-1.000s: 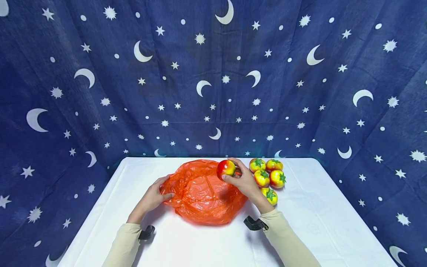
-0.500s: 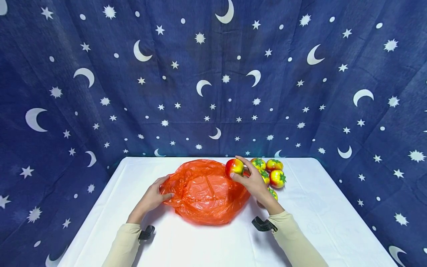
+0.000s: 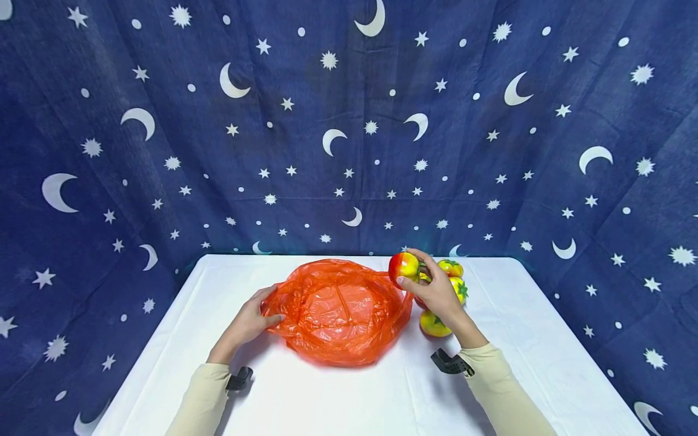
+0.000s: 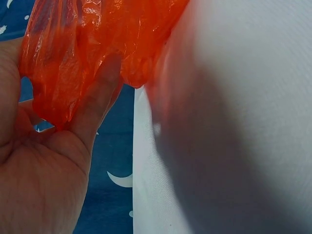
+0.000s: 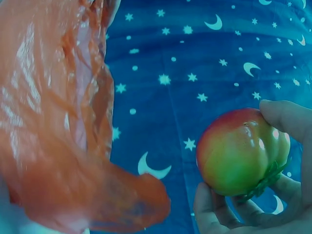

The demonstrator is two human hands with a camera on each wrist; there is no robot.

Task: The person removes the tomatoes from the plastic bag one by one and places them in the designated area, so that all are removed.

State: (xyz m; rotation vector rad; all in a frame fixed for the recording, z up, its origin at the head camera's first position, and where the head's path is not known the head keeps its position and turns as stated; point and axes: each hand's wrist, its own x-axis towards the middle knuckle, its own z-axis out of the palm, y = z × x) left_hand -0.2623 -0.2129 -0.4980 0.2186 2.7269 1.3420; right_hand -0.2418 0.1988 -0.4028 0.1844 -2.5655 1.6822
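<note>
A red-orange plastic bag (image 3: 340,354) lies spread with its mouth facing up in the middle of the table. My left hand (image 3: 248,321) holds its left rim; in the left wrist view the thin film (image 4: 53,92) runs between thumb and fingers. Above the bag's right rim, my right hand (image 3: 440,293) grips a shiny red-and-yellow toy tomato (image 3: 402,269) between thumb and fingertips. The right wrist view shows this tomato (image 5: 239,153) with its green leafy top toward the palm, apart from the bag (image 5: 63,146).
Several more toy tomatoes (image 3: 434,325) sit on the white table (image 3: 523,339) right of the bag, some partly hidden behind my right hand. A dark blue curtain (image 3: 469,151) with moons and stars hangs behind the table.
My right hand has moved right with the tomato, from over the bag to its right rim. The bag's right side has shifted slightly right. My left hand has stayed in place.
</note>
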